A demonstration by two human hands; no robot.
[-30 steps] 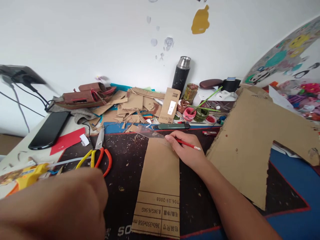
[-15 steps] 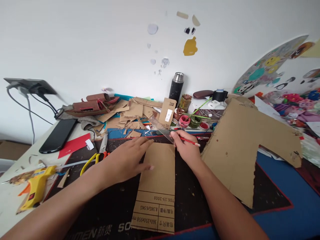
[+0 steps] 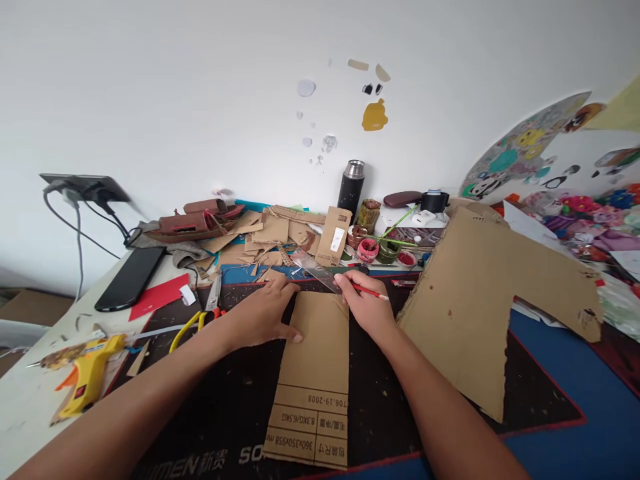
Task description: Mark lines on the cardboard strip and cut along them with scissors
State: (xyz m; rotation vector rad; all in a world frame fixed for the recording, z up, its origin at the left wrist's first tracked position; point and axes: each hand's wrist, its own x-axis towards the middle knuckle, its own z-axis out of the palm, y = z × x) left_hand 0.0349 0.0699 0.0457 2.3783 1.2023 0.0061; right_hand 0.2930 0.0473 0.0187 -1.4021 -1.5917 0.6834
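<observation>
A narrow piece of cardboard (image 3: 320, 360) with printed boxes at its near end lies on the dark mat. My left hand (image 3: 273, 313) rests at its far left edge, thumb out over the cardboard and fingers stretched, holding nothing. At the far right corner, my right hand (image 3: 363, 300) is closed around a red pencil (image 3: 369, 291), its end pointing right. The same hand grips a clear ruler (image 3: 313, 265) that slants up and left beyond the cardboard's far edge. The pencil's tip is hidden by my fingers.
On the left lie scissors (image 3: 214, 293), a yellow glue gun (image 3: 93, 373) and a black phone (image 3: 130, 279). Cardboard scraps (image 3: 270, 231), paint jars (image 3: 369, 250) and a black flask (image 3: 351, 185) stand behind. A large cardboard sheet (image 3: 465, 300) is at the right.
The view has tilted up and shifted slightly, so the back of the table sits lower in the picture. Both hands keep nearly the same places; the ruler and pencil stay in my right hand.
</observation>
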